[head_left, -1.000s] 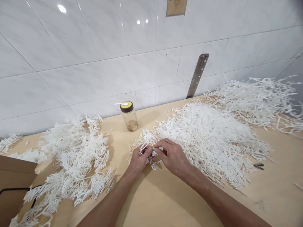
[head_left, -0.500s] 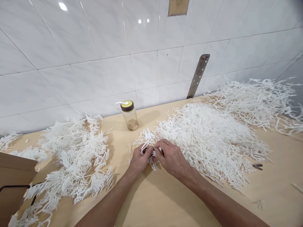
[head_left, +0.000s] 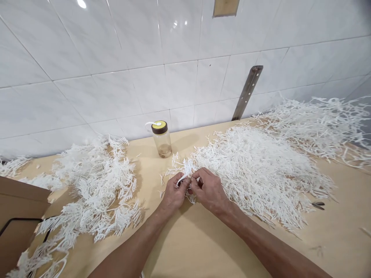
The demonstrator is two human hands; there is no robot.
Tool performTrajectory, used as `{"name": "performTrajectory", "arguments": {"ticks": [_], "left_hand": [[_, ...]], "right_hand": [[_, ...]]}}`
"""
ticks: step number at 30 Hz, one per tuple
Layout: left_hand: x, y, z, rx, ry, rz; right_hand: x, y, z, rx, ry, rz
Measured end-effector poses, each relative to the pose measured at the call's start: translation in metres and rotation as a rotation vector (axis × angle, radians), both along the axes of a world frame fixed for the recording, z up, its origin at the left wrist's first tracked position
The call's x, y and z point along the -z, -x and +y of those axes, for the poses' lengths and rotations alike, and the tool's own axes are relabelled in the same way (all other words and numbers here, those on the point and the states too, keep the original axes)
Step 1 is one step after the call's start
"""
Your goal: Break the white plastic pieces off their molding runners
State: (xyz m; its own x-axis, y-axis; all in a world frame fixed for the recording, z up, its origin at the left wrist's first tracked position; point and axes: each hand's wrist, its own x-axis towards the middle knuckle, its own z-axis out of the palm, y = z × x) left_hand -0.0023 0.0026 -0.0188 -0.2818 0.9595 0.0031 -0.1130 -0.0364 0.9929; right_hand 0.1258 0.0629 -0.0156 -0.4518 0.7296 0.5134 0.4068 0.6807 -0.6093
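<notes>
Near the middle of the table, my left hand point(head_left: 174, 193) pinches a white branched strand piece point(head_left: 188, 168), part of which loops over its fingers. Close against it, my right hand point(head_left: 210, 190) has thumb and forefinger pressed together at the same piece; its fingertips partly hide what they grip. A large heap of thin white strands point(head_left: 255, 166) lies just right of my hands. To the left is another pile of white branched pieces point(head_left: 98, 185), apart from my left hand.
A clear bottle with a yellow and dark lid point(head_left: 162, 141) stands behind my hands. Longer white strands point(head_left: 324, 125) lie at the back right, small dark snips point(head_left: 318, 205) at the right. A cardboard box point(head_left: 20, 216) is at the left edge, a metal bracket point(head_left: 247, 92) by the wall.
The view has shifted slightly, moving the scene a little to the right. My hands remain together, with their fingertips slightly closer around the white piece.
</notes>
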Motion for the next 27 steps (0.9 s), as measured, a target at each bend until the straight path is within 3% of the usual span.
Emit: {"name": "performTrajectory", "arguments": {"ticks": [2, 4, 6, 9, 11, 15, 17, 22, 27], "left_hand": [[-0.001, 0.000, -0.001, 0.001, 0.010, -0.009], [-0.002, 0.000, -0.002, 0.003, 0.024, -0.057], [-0.001, 0.001, -0.002, 0.006, 0.042, -0.114], [0.001, 0.001, 0.000, -0.003, 0.066, -0.156], [0.001, 0.001, 0.000, -0.009, 0.066, -0.155], [-0.003, 0.001, 0.000, -0.032, 0.045, -0.101], [-0.004, 0.000, -0.001, -0.040, 0.027, -0.071], [-0.003, -0.001, 0.000, -0.065, 0.024, -0.079], [-0.002, -0.002, 0.000, -0.077, 0.047, -0.105]], "right_hand": [[0.002, -0.003, 0.009, 0.015, -0.112, -0.003], [0.000, -0.009, 0.021, 0.126, -0.168, 0.018], [-0.004, -0.017, 0.033, 0.246, -0.160, 0.039], [-0.015, -0.026, 0.038, 0.299, -0.053, 0.034], [-0.021, -0.028, 0.031, 0.257, 0.019, 0.043], [-0.027, -0.022, 0.010, -0.030, 0.186, -0.005], [-0.026, -0.018, 0.003, -0.107, 0.238, -0.059], [-0.023, -0.016, 0.001, -0.086, 0.198, -0.088], [-0.022, -0.017, 0.002, -0.109, 0.272, -0.113]]}}
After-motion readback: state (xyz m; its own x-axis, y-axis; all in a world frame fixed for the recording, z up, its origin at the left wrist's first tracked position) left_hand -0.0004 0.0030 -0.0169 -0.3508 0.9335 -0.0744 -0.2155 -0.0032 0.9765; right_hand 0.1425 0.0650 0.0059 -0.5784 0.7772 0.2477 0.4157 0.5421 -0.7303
